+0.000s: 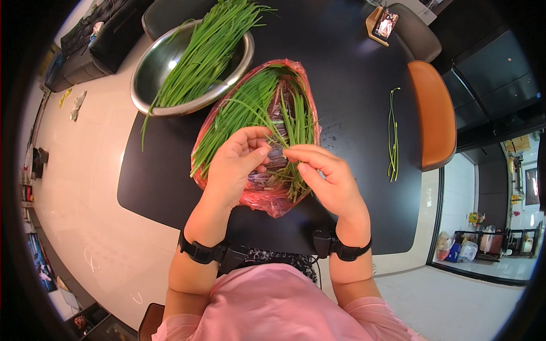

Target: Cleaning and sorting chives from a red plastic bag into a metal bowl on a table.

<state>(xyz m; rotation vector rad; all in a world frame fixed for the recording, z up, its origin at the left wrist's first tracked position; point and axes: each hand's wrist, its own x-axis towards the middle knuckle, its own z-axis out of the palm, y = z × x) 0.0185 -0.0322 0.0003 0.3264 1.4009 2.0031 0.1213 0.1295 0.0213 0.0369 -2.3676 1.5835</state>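
Observation:
Over a red plastic bag (pixel 277 209), both my hands are raised close together. My right hand (pixel 328 174) pinches the lower ends of a few thin garlic chives (pixel 256 110), whose leaves stretch up and to the left. Curled beside those stalks is my left hand (pixel 239 157), its index fingertip close to them; whether it grips anything is hidden. Inside the open bag, a thick bunch of green chives (pixel 245 102) lies on the left. A smaller bunch (pixel 298 121) is on the right, with trimmed, dry-looking scraps (pixel 294 183) below it.
A steel bowl (pixel 143 85) at the upper left holds a large heap of chives (pixel 200 64) overhanging its rim. Several flower stalks (pixel 393 136) lie on the black table (pixel 354 106) at right. A phone (pixel 386 23) rests on a stand; an orange chair (pixel 433 117) is beside the table.

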